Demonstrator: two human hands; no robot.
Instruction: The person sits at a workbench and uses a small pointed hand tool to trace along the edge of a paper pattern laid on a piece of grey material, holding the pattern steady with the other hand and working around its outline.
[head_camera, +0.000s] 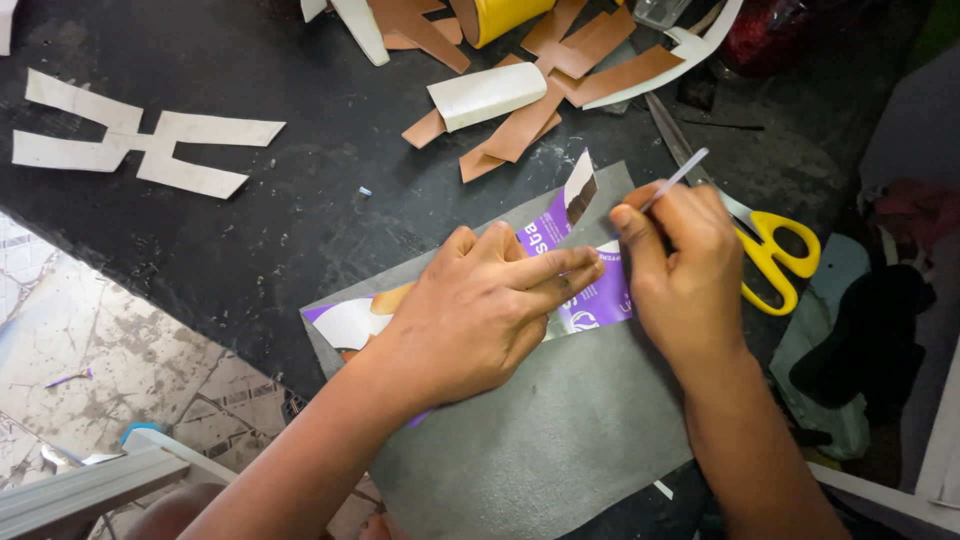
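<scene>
Purple printed template flat on grey sheet, thin, possibly pen-like tool

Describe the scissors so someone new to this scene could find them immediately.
Start at the black worktable, then go to the right hand holding a thin white pen. Just right of that hand lie the scissors, the only thing with bright yellow loop handles.

This looks like a small craft or leather-cutting workshop: a scuffed black worktable strewn with tan cut-out pieces at upper centre, a white cut-out pattern at upper left, yellow-handled scissors at right, and a cracked tiled floor at lower left.
</scene>
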